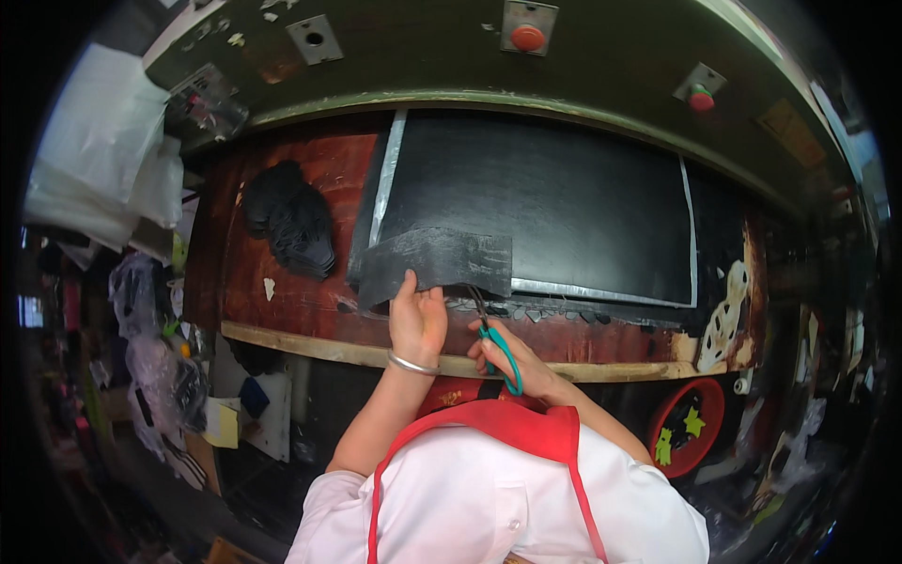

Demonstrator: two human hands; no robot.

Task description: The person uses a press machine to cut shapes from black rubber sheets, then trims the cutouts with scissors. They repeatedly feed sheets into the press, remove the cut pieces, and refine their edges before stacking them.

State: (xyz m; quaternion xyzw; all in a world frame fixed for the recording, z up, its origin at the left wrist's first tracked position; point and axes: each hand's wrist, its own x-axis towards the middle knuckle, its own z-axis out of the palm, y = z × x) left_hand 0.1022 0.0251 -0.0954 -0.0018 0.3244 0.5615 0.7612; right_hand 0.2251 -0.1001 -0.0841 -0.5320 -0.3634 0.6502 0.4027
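My left hand point(418, 324), with a silver bangle at the wrist, pinches the near edge of a thin dark grey sheet point(437, 258). Its thumb lies on top, and the other fingers partly vanish under the sheet. Teal-handled scissors point(505, 355) are in my right hand point(526, 362). Their dark blades point up and away, meeting the sheet's near edge just right of my left hand. How far the blades are apart I cannot tell. Beneath and beyond the sheet lies a large black mat point(545, 188) with light grey strips along its edges.
A pile of black cut-out pieces point(289, 221) sits on the reddish-brown table at left. Small dark scraps line the mat's near side. A pale perforated strip point(723, 315) lies at right. Below it stands a red bin point(711, 423) with yellow-green pieces. Red push buttons point(528, 38) face me from the green machine.
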